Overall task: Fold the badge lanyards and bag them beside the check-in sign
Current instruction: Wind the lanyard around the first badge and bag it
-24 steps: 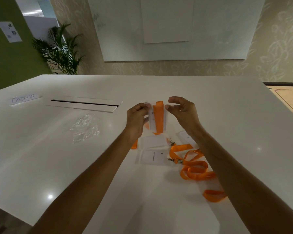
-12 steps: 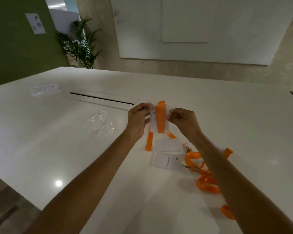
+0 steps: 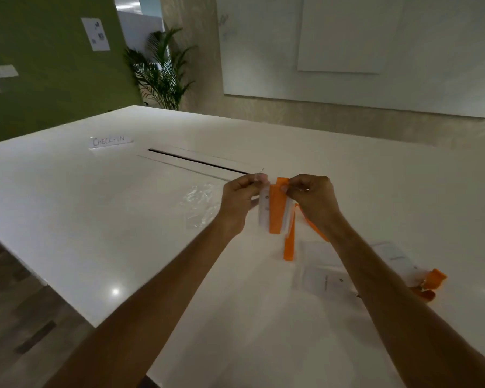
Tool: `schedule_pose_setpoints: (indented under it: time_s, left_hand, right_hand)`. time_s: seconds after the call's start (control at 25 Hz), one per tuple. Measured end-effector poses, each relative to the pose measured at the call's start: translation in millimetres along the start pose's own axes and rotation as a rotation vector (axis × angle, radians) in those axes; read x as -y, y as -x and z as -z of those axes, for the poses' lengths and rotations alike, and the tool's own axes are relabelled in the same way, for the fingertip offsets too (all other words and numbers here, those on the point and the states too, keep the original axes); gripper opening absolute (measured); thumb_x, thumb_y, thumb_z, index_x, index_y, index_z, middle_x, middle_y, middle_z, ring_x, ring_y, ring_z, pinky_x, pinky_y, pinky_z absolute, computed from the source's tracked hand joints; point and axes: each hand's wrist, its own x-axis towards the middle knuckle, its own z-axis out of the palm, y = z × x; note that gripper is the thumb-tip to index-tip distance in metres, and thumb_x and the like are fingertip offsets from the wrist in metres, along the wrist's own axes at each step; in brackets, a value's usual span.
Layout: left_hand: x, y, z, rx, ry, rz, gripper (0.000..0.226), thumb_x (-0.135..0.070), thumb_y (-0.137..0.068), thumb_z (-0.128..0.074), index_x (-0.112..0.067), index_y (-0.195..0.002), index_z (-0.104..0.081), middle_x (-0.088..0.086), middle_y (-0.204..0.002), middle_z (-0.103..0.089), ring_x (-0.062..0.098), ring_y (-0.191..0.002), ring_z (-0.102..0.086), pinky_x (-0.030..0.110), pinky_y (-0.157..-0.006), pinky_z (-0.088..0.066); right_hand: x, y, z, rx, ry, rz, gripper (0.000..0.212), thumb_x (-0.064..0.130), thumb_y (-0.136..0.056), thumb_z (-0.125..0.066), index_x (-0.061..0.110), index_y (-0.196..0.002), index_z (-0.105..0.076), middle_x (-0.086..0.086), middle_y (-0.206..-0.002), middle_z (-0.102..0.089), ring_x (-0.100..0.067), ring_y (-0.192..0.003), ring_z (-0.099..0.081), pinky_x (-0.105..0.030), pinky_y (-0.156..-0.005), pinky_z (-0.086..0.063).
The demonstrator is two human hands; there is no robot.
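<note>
A small clear bag (image 3: pixel 263 211) with a white badge and a folded orange lanyard (image 3: pixel 277 211) inside hangs above the white table (image 3: pixel 95 219). My left hand (image 3: pixel 240 201) pinches its top left corner and my right hand (image 3: pixel 315 200) pinches the top right edge. A spare clear bag (image 3: pixel 198 205) lies crumpled just left of my hands. The white CHECK-IN sign (image 3: pixel 109 141) stands at the far left. More badge cards (image 3: pixel 324 278) and loose orange lanyards (image 3: pixel 289 242) lie under and beside my right forearm, partly hidden.
A long cable slot (image 3: pixel 196 162) runs across the table between the sign and my hands. The table's left edge drops off to a wooden floor. A potted palm (image 3: pixel 160 71) and a whiteboard stand beyond the far edge.
My view has swung left and the sign has come closer to centre. My hands have drawn together at the bag's top edge, the right fingers now pinching over the lanyard's fold.
</note>
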Motion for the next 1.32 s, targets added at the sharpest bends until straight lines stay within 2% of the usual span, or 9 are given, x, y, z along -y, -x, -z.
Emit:
schedule_pose_setpoints:
  time_s: [0.12, 0.24, 0.32, 0.4, 0.52, 0.64, 0.88, 1.04, 1.32]
  left_hand:
    - [-10.1, -3.6, 25.3, 0.001, -0.014, -0.038, 0.014, 0.000, -0.086, -0.059, -0.008, -0.083, -0.069, 0.007, -0.087, -0.067, 0.019, -0.083, -0.065, 0.037, -0.079, -0.054]
    - [-19.1, -9.9, 49.7, -0.061, 0.024, -0.059, 0.010, 0.003, -0.086, -0.058, -0.001, -0.088, -0.067, 0.009, -0.086, -0.066, 0.020, -0.080, -0.065, 0.037, -0.075, -0.056]
    - [-26.2, -14.6, 68.4, -0.087, 0.055, -0.064, 0.010, 0.003, -0.085, -0.059, 0.000, -0.090, -0.067, 0.010, -0.086, -0.065, 0.022, -0.080, -0.064, 0.039, -0.076, -0.055]
    - [-33.1, -17.6, 86.8, -0.093, 0.084, -0.073, 0.010, 0.003, -0.085, -0.059, -0.002, -0.088, -0.067, 0.010, -0.086, -0.065, 0.021, -0.079, -0.064, 0.037, -0.073, -0.056]
    - [-40.6, -19.5, 116.9, -0.081, 0.113, -0.087, 0.010, 0.002, -0.085, -0.059, -0.004, -0.087, -0.067, 0.010, -0.087, -0.065, 0.020, -0.080, -0.064, 0.034, -0.070, -0.057]
    - [-45.0, -21.3, 152.1, -0.065, 0.095, -0.096, 0.011, -0.003, -0.086, -0.060, -0.008, -0.090, -0.069, 0.006, -0.088, -0.069, 0.018, -0.081, -0.067, 0.031, -0.071, -0.056]
    - [-49.4, -17.6, 255.9, -0.090, -0.054, 0.038, 0.018, -0.020, -0.086, -0.067, -0.019, -0.104, -0.068, 0.004, -0.100, -0.070, 0.019, -0.090, -0.065, 0.039, -0.087, -0.051]
    - [-51.8, -7.6, 308.9, -0.107, -0.189, 0.108, 0.025, -0.004, -0.083, -0.065, -0.014, -0.105, -0.067, -0.002, -0.084, -0.070, 0.017, -0.081, -0.064, 0.037, -0.082, -0.052]
    - [-69.0, -9.2, 377.1, -0.315, -0.226, 0.078, 0.020, 0.007, -0.080, -0.060, -0.011, -0.084, -0.069, 0.005, -0.081, -0.067, 0.021, -0.078, -0.063, 0.041, -0.085, -0.052]
  right_hand:
    - [11.3, -4.3, -26.5, 0.027, 0.001, 0.007, 0.010, 0.011, -0.078, -0.075, 0.008, -0.088, -0.075, -0.005, -0.083, -0.073, -0.017, -0.080, -0.067, -0.029, -0.079, -0.052]
    - [16.7, -6.6, -52.6, 0.053, -0.071, -0.010, 0.019, 0.017, -0.078, -0.077, 0.007, -0.094, -0.075, -0.009, -0.090, -0.074, -0.022, -0.087, -0.068, -0.032, -0.082, -0.053]
    - [17.8, -7.8, -70.8, 0.102, -0.116, -0.034, 0.021, 0.014, -0.077, -0.077, 0.002, -0.094, -0.073, -0.014, -0.091, -0.073, -0.024, -0.087, -0.068, -0.035, -0.083, -0.053]
    - [18.9, -8.5, -88.0, 0.156, -0.145, -0.071, 0.018, 0.007, -0.077, -0.076, -0.005, -0.090, -0.070, -0.013, -0.079, -0.070, -0.014, -0.071, -0.065, -0.028, -0.072, -0.053]
    - [20.4, -13.7, -116.5, 0.205, -0.180, -0.106, 0.014, -0.002, -0.077, -0.072, -0.010, -0.088, -0.069, 0.009, -0.052, -0.059, 0.001, -0.046, -0.048, -0.011, -0.050, -0.040]
    - [27.6, -21.1, -147.0, 0.205, -0.186, -0.078, 0.004, -0.003, -0.077, -0.072, -0.002, -0.081, -0.071, 0.014, -0.048, -0.059, 0.001, -0.044, -0.047, -0.010, -0.048, -0.039]
    - [44.8, -30.1, -225.5, 0.228, -0.232, -0.040, 0.019, 0.000, -0.075, -0.074, 0.016, -0.067, -0.070, 0.014, -0.046, -0.058, 0.002, -0.043, -0.049, -0.009, -0.047, -0.040]
    - [60.0, -34.0, -278.3, 0.256, -0.254, -0.019, 0.022, 0.003, -0.074, -0.076, 0.022, -0.063, -0.071, 0.013, -0.050, -0.060, 0.002, -0.045, -0.049, -0.009, -0.047, -0.040]
    - [81.5, -56.6, -370.4, 0.361, -0.288, 0.006, 0.017, 0.006, -0.075, -0.077, 0.021, -0.067, -0.072, 0.013, -0.053, -0.064, 0.001, -0.047, -0.053, -0.009, -0.048, -0.042]
